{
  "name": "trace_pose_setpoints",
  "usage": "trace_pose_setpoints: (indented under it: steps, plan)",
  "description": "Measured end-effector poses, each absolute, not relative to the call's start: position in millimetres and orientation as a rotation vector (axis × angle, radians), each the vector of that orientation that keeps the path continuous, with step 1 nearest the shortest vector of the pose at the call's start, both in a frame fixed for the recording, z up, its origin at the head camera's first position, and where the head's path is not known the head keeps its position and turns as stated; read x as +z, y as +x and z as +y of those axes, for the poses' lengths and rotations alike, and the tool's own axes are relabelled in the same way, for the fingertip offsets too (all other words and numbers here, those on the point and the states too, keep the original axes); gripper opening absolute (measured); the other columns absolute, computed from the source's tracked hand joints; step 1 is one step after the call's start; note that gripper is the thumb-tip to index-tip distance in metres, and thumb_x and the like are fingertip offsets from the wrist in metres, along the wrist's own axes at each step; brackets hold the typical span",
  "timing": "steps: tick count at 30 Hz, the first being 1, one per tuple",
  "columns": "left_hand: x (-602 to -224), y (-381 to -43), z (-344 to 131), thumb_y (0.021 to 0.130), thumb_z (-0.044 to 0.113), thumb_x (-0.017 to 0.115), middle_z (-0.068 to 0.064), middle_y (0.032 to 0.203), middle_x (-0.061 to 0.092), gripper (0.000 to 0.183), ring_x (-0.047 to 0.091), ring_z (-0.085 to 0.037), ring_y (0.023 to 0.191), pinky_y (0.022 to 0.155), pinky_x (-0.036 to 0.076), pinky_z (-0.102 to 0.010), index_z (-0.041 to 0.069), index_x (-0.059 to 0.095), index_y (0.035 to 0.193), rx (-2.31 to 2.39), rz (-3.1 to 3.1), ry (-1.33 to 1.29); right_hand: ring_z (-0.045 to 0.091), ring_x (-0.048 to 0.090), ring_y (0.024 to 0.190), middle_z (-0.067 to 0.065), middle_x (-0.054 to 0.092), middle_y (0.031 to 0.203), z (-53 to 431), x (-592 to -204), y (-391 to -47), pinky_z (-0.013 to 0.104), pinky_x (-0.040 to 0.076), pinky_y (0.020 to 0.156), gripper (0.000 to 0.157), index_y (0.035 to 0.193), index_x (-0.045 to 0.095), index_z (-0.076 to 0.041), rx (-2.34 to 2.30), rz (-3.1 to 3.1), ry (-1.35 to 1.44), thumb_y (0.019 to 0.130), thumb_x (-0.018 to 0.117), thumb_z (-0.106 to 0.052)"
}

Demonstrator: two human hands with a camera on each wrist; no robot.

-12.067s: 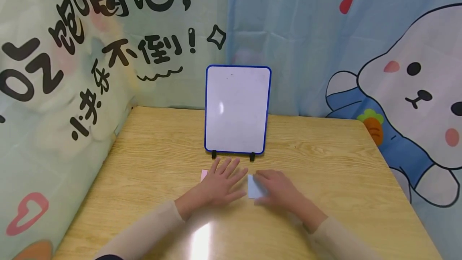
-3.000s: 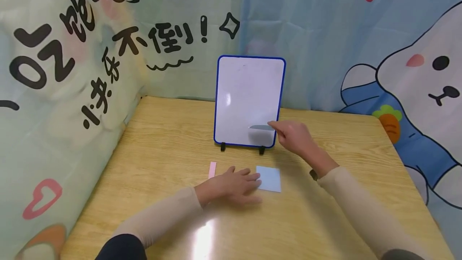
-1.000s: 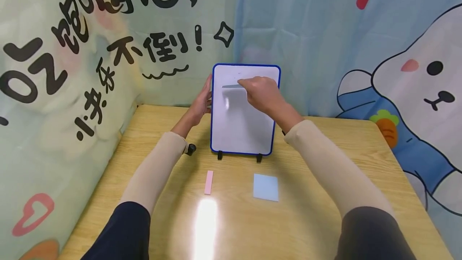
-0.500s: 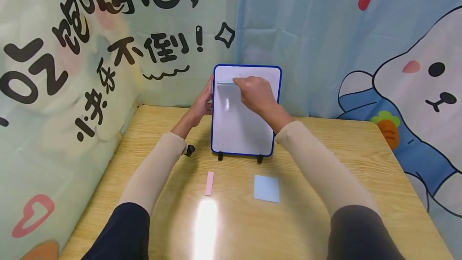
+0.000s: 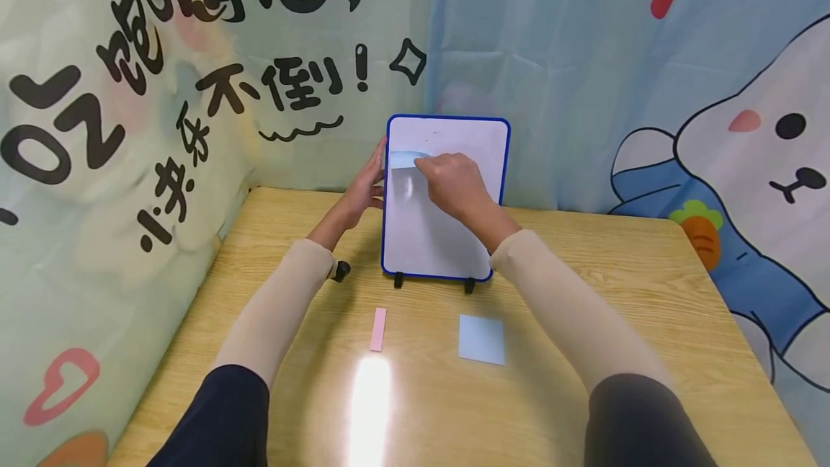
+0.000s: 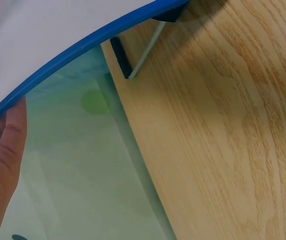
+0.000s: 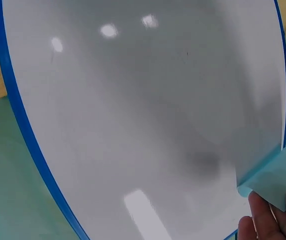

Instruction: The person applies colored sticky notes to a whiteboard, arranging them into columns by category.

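A whiteboard [image 5: 441, 236] with a blue frame stands upright on the table, held in small black feet. My right hand [image 5: 454, 182] pinches a light blue sticky note [image 5: 403, 159] between thumb and fingers at the board's upper left. In the right wrist view, the sticky note [image 7: 278, 170] bends, one edge against the board and the rest lifted. My left hand [image 5: 362, 189] rests at the board's left edge, fingers fairly straight. In the left wrist view, the fingertips of the left hand [image 6: 3, 160] pass behind the blue frame, out of sight.
A narrow pink paper strip [image 5: 378, 329] and a square light blue paper [image 5: 481, 339] lie on the wooden table [image 5: 583, 294] before the board. A printed curtain [image 5: 551, 78] hangs behind and to the left. A bright reflection shows near the front.
The left hand has left the table papers for the board's left edge. The right hand has carried the sticky note from lower right to upper left, where more of its face shows.
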State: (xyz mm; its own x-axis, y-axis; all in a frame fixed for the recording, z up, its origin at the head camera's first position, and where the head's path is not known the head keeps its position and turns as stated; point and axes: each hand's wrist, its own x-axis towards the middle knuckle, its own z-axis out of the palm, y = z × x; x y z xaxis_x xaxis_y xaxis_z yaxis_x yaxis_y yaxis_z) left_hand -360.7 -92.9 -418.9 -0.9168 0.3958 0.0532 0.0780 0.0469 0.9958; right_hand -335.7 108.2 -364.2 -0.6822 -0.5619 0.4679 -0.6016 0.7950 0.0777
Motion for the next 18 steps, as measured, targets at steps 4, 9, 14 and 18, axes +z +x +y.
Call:
trace_pose_setpoints:
  steps: [4,9,14,18]
  plan:
    - [-417.8,-361.4,-93.2,0.105,0.054,0.014,-0.020,0.154,0.039,0.055,0.060,-0.044,0.118,0.084,0.052,-0.043,0.046,0.000,0.157,1.955,2.100,0.500,0.028,0.071,0.073,0.015,0.077,0.094,108.5,-371.3,-335.4,0.039,0.059,0.073,0.019,0.108,0.073,-0.004,0.103,-2.503,0.875,0.094,0.060,-0.004]
    - [-414.8,-363.4,-90.5,0.106,0.050,0.020,-0.013,0.158,0.034,0.055,0.057,-0.041,0.124,0.088,0.052,-0.042,0.045,0.001,0.157,1.972,2.118,0.460,0.027,0.071,0.073,0.014,0.077,0.095,109.0,-376.0,-335.3,0.038,0.059,0.072,0.019,0.108,0.073,-0.004,0.099,-2.524,0.865,0.095,0.060,-0.004]
    - [-412.1,-367.8,-85.9,0.108,0.040,0.034,-0.011,0.158,0.034,0.058,0.056,-0.037,0.127,0.090,0.056,-0.048,0.045,0.005,0.157,2.013,2.194,0.427,0.028,0.072,0.078,0.014,0.077,0.098,108.6,-377.2,-334.8,0.038,0.059,0.074,0.021,0.111,0.073,-0.004,0.106,-2.535,0.860,0.094,0.061,-0.005]
    - [-410.1,-370.5,-82.8,0.107,0.031,0.040,-0.017,0.154,0.039,0.063,0.056,-0.036,0.126,0.089,0.055,-0.053,0.047,0.005,0.157,2.026,2.207,0.441,0.027,0.072,0.080,0.014,0.077,0.099,108.6,-377.8,-334.3,0.037,0.058,0.077,0.021,0.112,0.073,-0.004,0.115,-2.534,0.863,0.094,0.062,-0.005]
